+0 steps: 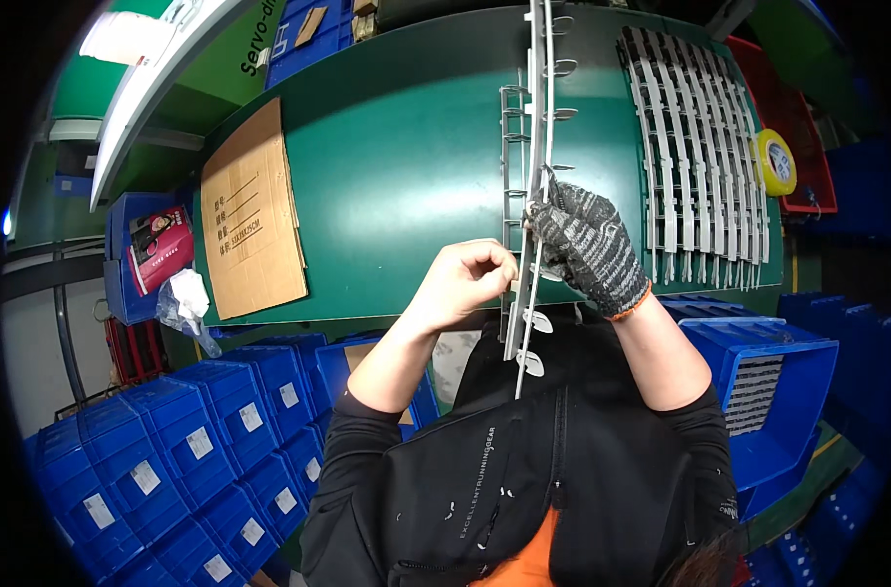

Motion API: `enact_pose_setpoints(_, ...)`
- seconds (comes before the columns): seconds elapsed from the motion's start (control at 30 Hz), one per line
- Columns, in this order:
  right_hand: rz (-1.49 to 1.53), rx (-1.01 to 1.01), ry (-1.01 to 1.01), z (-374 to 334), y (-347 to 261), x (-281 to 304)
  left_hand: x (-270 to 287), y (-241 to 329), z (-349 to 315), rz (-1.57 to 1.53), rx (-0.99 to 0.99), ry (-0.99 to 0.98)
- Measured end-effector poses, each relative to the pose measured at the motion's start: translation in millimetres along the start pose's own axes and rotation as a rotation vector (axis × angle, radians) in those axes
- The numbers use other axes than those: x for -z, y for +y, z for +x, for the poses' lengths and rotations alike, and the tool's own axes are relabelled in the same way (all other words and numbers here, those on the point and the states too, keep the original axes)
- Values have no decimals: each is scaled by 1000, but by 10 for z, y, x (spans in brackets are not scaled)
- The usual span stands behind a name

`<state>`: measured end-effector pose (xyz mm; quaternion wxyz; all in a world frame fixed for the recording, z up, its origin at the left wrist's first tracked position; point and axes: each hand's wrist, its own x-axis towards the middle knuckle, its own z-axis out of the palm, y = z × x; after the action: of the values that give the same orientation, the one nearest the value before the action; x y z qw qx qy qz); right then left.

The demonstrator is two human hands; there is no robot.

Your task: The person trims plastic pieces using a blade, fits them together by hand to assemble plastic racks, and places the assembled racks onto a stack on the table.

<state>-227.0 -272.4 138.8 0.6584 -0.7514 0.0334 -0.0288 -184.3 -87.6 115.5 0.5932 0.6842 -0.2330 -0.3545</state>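
Note:
A long, narrow grey strip with oval tabs along one side (pixel 537 127) runs from the far table edge toward my body, its near end over my lap. My right hand (pixel 590 240), in a dark grey knitted glove with an orange cuff, is closed around its middle. To the left of it is my bare left hand (pixel 470 282), with fingers curled and thumb against them beside the strip. Whatever those fingers pinch, if anything, is too small to see. A thinner ladder-like grey strip (pixel 512 157) lies along the left side of the held one.
Several similar grey strips (pixel 698 157) lie side by side on the green table (pixel 396 176). Right of them is a yellow tape roll (pixel 776 162). A flat cardboard sheet (pixel 252 215) lies at left. Blue bins (pixel 171 450) stack at lower left; another blue bin (pixel 783 367) stands at right.

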Motion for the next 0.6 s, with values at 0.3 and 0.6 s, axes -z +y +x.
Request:
enact_pose_setpoints(0.3, 268, -184, 141, 44, 10, -35, -46, -57, -97, -248, -17, 16)
enact_pose_setpoints(0.6, 101, -169, 241, 41, 17, -97, -60, -31, -106, -525, 89, 276)
